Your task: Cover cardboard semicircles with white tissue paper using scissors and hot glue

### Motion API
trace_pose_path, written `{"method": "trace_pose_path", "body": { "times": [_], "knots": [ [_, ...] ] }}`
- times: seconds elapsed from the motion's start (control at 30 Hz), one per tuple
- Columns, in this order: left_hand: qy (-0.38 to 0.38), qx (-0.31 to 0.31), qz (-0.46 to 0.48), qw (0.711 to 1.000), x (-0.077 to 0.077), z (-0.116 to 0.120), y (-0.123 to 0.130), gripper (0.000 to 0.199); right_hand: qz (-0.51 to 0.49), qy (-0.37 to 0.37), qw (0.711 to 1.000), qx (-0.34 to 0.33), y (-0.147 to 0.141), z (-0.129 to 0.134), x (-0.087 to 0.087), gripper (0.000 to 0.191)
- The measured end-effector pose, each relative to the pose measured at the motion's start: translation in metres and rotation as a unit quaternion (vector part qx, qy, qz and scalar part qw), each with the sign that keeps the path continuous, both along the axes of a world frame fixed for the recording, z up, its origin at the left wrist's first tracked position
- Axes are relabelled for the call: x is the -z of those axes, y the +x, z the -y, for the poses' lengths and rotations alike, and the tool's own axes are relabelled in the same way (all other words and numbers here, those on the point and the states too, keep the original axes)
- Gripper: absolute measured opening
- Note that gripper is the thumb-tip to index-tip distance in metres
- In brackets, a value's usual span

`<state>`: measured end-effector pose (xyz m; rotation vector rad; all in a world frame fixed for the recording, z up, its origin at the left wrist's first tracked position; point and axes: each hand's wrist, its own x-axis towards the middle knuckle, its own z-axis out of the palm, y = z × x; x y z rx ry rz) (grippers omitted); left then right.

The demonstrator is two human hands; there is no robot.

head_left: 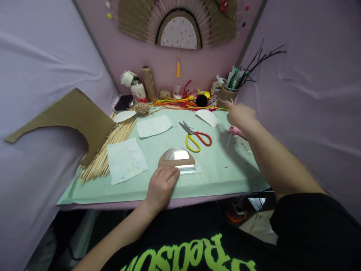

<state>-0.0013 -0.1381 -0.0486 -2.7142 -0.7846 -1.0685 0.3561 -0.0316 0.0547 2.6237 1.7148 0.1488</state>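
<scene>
My left hand (163,184) presses down on the end of a clear ruler (189,169) at the table's front. Under the ruler lies a brown cardboard half-disc (163,162), with a clear protractor (177,153) on top of it. My right hand (241,116) is stretched out to the back right, beside the pen holder (228,94). Its fingers are drawn together near a thin stick-like end, too small to make out. Scissors (194,136) with one red and one yellow handle lie spread between the hands.
Bamboo sticks (109,154) and a curved cardboard piece (76,120) are at the left, beside white sheets (126,161). Twine balls (141,108), coloured pipe cleaners (175,103) and a bottle (138,91) line the back. A pink tool (236,131) lies under my right arm.
</scene>
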Motion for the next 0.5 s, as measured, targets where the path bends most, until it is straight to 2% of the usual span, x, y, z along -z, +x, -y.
{"method": "trace_pose_path", "body": {
  "times": [0.07,0.13,0.17,0.23,0.33,0.43,0.5],
  "knots": [
    [0.001,0.000,-0.001,1.000,0.000,0.000,0.000,0.018,-0.050,0.062,0.996,-0.034,-0.004,0.016,-0.001,0.055],
    [0.002,-0.001,-0.002,1.000,0.000,0.000,0.000,0.018,-0.179,0.137,0.970,-0.093,-0.010,0.034,0.001,0.043],
    [0.004,-0.002,-0.001,1.000,0.000,0.000,0.000,0.018,-0.262,0.164,0.943,-0.121,-0.013,0.042,0.004,0.040],
    [0.007,-0.002,-0.001,1.000,0.000,0.000,0.000,0.018,-0.419,0.199,0.872,-0.159,-0.020,0.056,0.013,0.040],
    [0.009,-0.003,-0.002,1.000,0.000,0.000,0.000,0.017,-0.585,0.220,0.761,-0.175,-0.033,0.069,0.030,0.046],
    [0.010,-0.003,-0.003,1.000,0.000,0.000,0.000,0.016,-0.663,0.241,0.693,-0.150,-0.051,0.074,0.050,0.049],
    [0.009,-0.004,-0.001,1.000,0.001,0.000,0.000,0.016,-0.689,0.239,0.671,-0.137,-0.066,0.076,0.061,0.046]
  ]
}}
